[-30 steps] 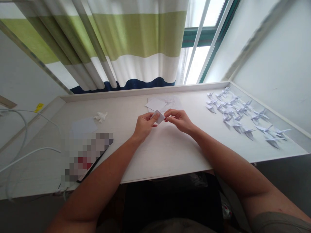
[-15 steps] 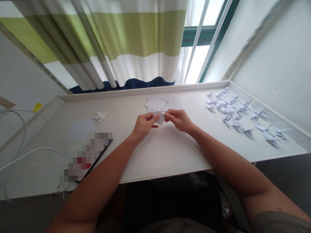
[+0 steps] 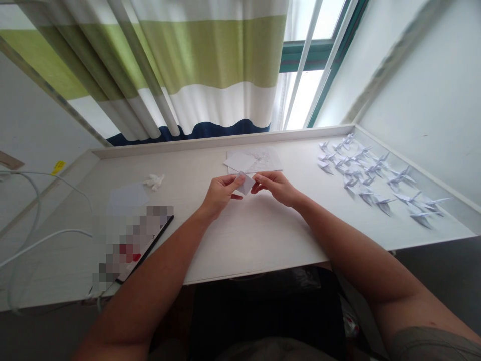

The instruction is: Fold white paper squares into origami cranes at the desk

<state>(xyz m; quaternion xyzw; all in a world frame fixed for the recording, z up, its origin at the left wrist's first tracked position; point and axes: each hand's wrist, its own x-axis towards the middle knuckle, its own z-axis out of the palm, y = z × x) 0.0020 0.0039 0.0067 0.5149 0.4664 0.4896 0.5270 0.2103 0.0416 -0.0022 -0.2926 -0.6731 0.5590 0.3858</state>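
Observation:
A small folded piece of white paper (image 3: 246,183) is held just above the white desk (image 3: 255,235), between my two hands. My left hand (image 3: 220,193) pinches its left edge with thumb and fingers. My right hand (image 3: 276,185) pinches its right side, fingers curled. Just beyond the hands lies a small stack of white paper sheets (image 3: 253,161).
Several folded white paper cranes (image 3: 370,178) are lined up in rows at the desk's right. A crumpled scrap of paper (image 3: 155,181) and a pale sheet (image 3: 126,196) lie at the left, beside a flat dark-edged object (image 3: 133,245). White cables (image 3: 33,235) run along the far left. A striped curtain hangs behind.
The folded paper has turned slightly between my fingers. Both hands stay in the same place over the desk.

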